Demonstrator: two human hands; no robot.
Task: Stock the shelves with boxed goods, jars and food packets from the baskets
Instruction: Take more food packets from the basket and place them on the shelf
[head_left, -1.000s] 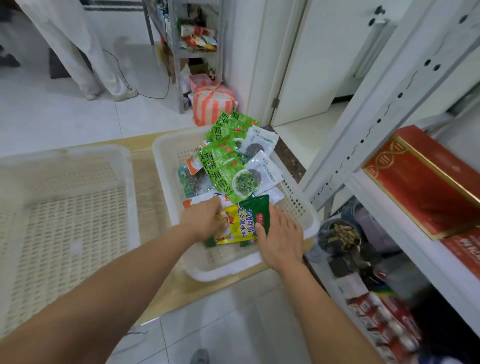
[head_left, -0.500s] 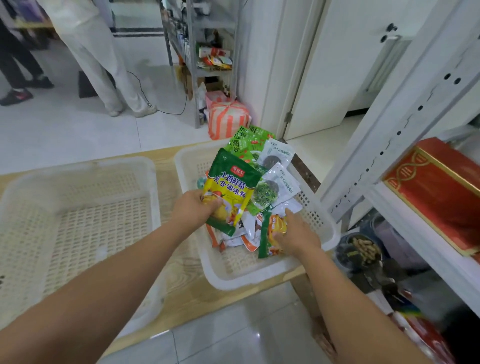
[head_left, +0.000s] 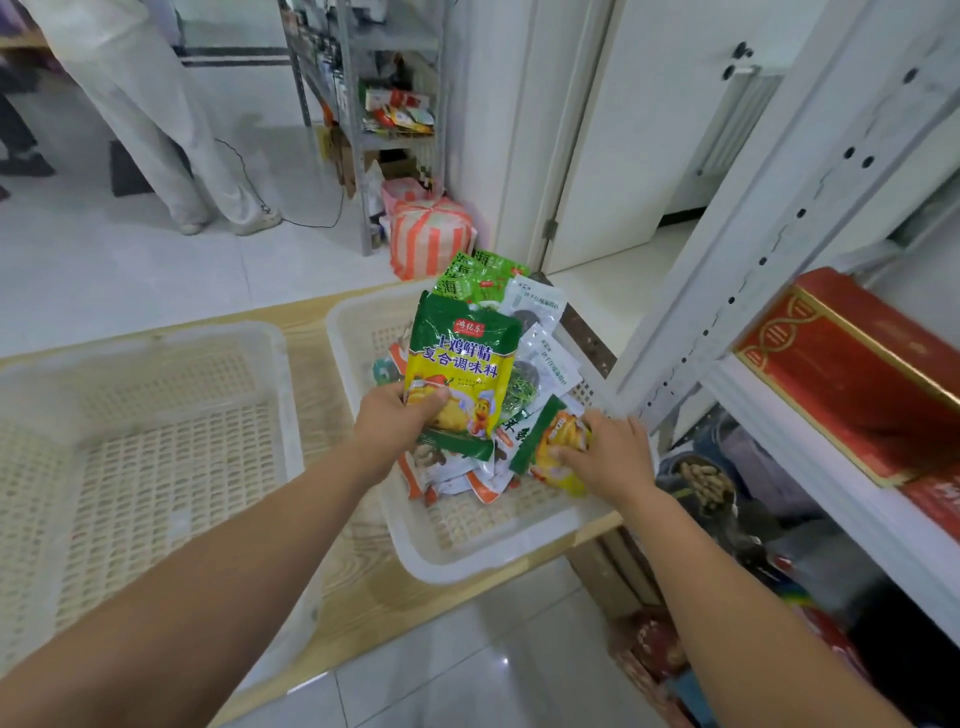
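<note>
Over the right basket (head_left: 467, 551), gripping a seasoning packet (head_left: 462, 358) by its near end with the left hand (head_left: 387, 426), holding its long axis near to far. Gripping a second packet (head_left: 556, 447), tilted, with the right hand (head_left: 613, 457) at the basket's right side. Probably needing a rightward carry to the shelf (head_left: 810, 457), right of both hands, nearer the right.

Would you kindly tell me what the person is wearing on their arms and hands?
Nothing shows on either. The left arm and right arm are bare to the picture's edge, with no sleeves. The left hand and right hand have no gloves, and no watch, bracelet or ring is visible.
</note>
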